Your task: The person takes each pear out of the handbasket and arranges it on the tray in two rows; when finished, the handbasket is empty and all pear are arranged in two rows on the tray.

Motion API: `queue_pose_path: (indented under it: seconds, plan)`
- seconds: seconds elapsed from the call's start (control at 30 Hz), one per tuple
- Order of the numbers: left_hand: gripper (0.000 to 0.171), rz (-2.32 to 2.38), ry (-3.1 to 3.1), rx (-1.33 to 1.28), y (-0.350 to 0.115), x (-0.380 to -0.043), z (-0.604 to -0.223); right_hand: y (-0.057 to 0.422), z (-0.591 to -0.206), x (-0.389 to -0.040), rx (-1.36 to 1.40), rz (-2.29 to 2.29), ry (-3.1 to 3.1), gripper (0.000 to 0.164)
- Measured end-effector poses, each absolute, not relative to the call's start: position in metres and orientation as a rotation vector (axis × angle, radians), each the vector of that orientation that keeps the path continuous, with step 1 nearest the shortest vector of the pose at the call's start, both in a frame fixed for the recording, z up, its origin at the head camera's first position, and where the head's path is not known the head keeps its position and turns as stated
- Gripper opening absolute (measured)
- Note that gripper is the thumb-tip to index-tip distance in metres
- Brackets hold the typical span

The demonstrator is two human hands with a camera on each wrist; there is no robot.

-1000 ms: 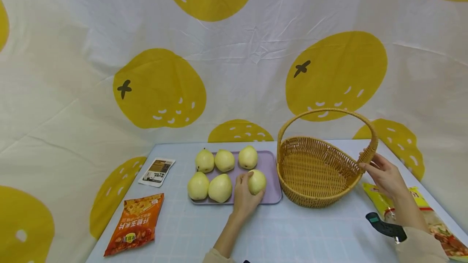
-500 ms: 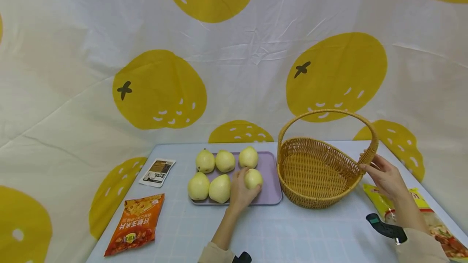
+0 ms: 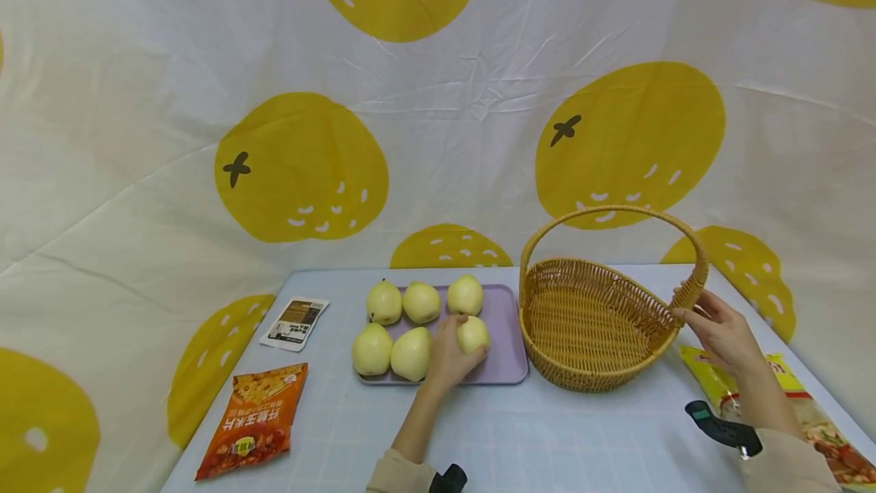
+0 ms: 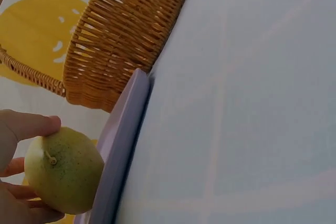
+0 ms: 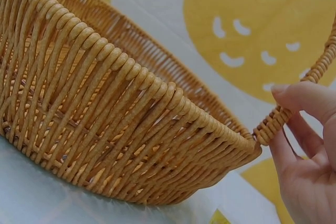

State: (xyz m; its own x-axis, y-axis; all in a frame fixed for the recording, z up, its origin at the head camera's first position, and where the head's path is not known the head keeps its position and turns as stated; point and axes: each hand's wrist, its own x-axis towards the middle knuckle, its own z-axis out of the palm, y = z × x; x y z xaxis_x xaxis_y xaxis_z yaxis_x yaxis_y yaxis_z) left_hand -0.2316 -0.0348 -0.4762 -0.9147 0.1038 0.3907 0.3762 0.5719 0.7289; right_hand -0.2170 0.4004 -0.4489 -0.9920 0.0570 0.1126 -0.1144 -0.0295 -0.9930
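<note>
In the head view, my left hand (image 3: pixel 446 356) grips a pale yellow-green pear (image 3: pixel 474 335) over the front row of a lilac tray (image 3: pixel 508 337). Its thumb and fingers lie around the fruit in the left wrist view, where the pear (image 4: pixel 65 169) shows its short stem and meets the tray's edge. Several other pears (image 3: pixel 411 354) rest on the tray. To the right stands a wicker basket (image 3: pixel 588 380) with nothing in it. My right hand (image 3: pixel 727 333) pinches the lower end of its handle (image 5: pixel 278 121) between thumb and fingers.
An orange snack bag (image 3: pixel 255 421) and a small white-and-brown packet (image 3: pixel 296 322) lie on the table (image 3: pixel 356 432) at the left. A yellow food bag (image 3: pixel 821 424) lies at the right, partly behind my right forearm. A fruit-print cloth (image 3: pixel 465 173) hangs behind.
My left hand and the pear have shifted slightly left on the tray, mostly in the first half second. My right hand and the basket have stayed put.
</note>
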Motion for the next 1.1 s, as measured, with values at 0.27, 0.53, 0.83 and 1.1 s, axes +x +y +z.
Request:
queue_pose_path:
  seconds: [0.27, 0.53, 0.83, 1.1]
  plan:
    - [0.056, -1.201, -2.626, -0.451, -0.044, -0.232, -0.467, 0.398, -0.447, -0.216, 0.079, 2.231, -2.047, 0.07]
    - [0.069, -1.221, -2.645, -0.495, -0.045, -0.232, -0.47, 0.398, -0.447, -0.216, 0.074, 2.193, -2.073, 0.067]
    - [0.062, -1.2, -2.561, -0.588, -0.048, -0.23, -0.47, 0.399, -0.447, -0.217, 0.075, 2.193, -2.066, 0.062]
    - [0.053, -1.373, -2.403, -0.653, -0.056, -0.234, -0.469, 0.399, -0.449, -0.217, 0.077, 2.196, -2.071, 0.069]
